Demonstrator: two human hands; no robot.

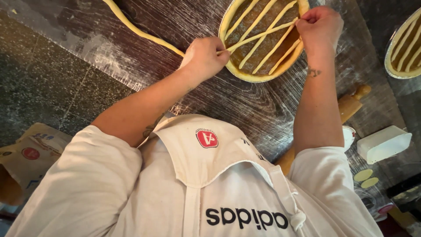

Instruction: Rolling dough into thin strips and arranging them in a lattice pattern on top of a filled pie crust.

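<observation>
- Tart (263, 41) sits at the top centre of the frame: a round, shallow pastry shell with a pale, smooth rim, filled with glossy brown paste and crossed by thin, rounded dough strips (258, 35) laid in a loose lattice.
- Work surface (245, 105), dark and wood-grained, fills the middle of the frame, streaked and dusted with white flour; to the left it gives way to speckled dark stone.
- Long dough rope (140, 30), soft, matte and pale yellow, snakes from the upper left of the frame down to the left hand.
- Second tart (405, 46), in a shiny foil tin, is cut off by the upper right edge and also carries pale strips.
- Rolling pin (351, 105), of wood with a turned handle, lies at centre right, partly hidden behind the right forearm.
- White rectangular block (383, 142) lies at the right edge; just below it are two small pale dough discs (366, 179).
- Left hand (204, 57) is curled knuckles-up at the tart's left rim, pinching the end of a strip where the rope meets it.
- Right hand (319, 24) is bent at the wrist over the tart's upper right rim, fingertips clamped on the far end of that same strip.
</observation>
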